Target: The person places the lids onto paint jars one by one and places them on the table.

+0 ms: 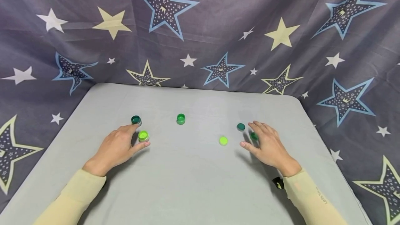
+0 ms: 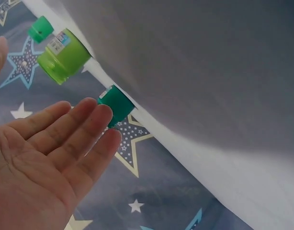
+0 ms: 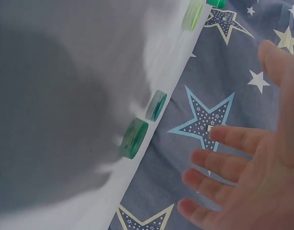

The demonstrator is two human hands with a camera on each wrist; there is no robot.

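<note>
My left hand (image 1: 116,146) hovers at the left with fingers extended. Between its thumb and fingers, apparently untouched, is an uncovered small jar of lime-green paint (image 1: 143,135). Just past the fingertips stands a dark green jar (image 1: 135,119), also uncovered; in the left wrist view this dark green jar (image 2: 117,104) lies behind the fingers. A mid-green jar (image 1: 181,119) stands farther back. My right hand (image 1: 269,147) is held above the table with spread fingers and holds nothing. Around it are a mid-green lid (image 1: 253,136), partly hidden, a dark teal lid (image 1: 241,127) and a lime lid (image 1: 223,140).
A pale grey cloth covers the table (image 1: 187,183). Behind it hangs a dark curtain (image 1: 206,37) printed with stars. A small black tag (image 1: 278,183) shows by the right sleeve cuff.
</note>
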